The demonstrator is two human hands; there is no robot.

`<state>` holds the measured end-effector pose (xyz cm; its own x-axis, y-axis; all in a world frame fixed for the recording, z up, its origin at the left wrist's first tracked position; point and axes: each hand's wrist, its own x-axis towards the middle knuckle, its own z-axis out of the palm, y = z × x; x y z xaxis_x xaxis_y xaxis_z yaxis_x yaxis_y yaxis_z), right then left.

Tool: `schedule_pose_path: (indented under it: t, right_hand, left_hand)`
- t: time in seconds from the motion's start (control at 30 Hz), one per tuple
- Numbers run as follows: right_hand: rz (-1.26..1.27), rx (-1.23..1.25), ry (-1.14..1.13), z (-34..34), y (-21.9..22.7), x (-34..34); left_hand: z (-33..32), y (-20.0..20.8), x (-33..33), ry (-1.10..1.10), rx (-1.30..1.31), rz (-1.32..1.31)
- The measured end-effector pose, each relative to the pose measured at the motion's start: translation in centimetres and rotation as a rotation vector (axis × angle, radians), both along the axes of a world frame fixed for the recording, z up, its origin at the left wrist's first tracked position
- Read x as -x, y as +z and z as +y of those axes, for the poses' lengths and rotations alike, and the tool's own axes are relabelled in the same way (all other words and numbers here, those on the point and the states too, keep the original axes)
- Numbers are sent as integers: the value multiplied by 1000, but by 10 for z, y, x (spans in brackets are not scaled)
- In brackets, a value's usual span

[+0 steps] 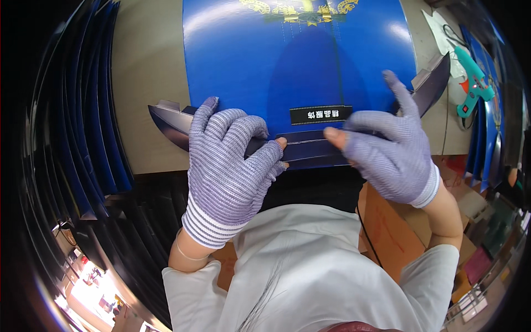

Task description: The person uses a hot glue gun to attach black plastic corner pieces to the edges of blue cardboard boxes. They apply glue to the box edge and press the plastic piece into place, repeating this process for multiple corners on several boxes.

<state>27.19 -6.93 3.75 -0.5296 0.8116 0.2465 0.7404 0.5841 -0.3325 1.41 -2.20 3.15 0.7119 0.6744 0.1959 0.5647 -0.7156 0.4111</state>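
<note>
A large blue cardboard box piece [238, 61] with gold print lies flat on the table. A black label [321, 115] with pale lettering sits near its front edge. Along that edge a dark folded flap [312, 150] bends down, and curved dark side flaps [172, 124] stick out at both ends. My left hand [229, 149], in a grey-striped knit glove with a bare thumb tip, pinches the front flap. My right hand [390, 141], gloved the same way, hovers over the flap's right part, thumb out, one finger stretched away and the others bent. Its fingers look apart.
A teal glue gun [474, 83] lies at the right of the grey table [146, 66], beside a white sheet [442, 41]. Dark blue panels [83, 110] stand in a row at the left, with more panels [489, 110] at the far right. Cardboard [387, 221] lies below the table edge.
</note>
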Motion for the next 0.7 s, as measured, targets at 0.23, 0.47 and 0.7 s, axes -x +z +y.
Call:
schedule_pose_path:
  t: [0.23, 0.47, 0.7]
  right_hand:
    - [46, 20, 39, 16, 2, 18]
    - [-91, 80, -119, -6, 16, -34]
    - [-12, 56, 18, 9, 11, 3]
  left_hand:
    - [-4, 2, -1, 48, -7, 34]
    - [-5, 3, -2, 58, -2, 46]
    - [-3, 2, 0, 56, 1, 30]
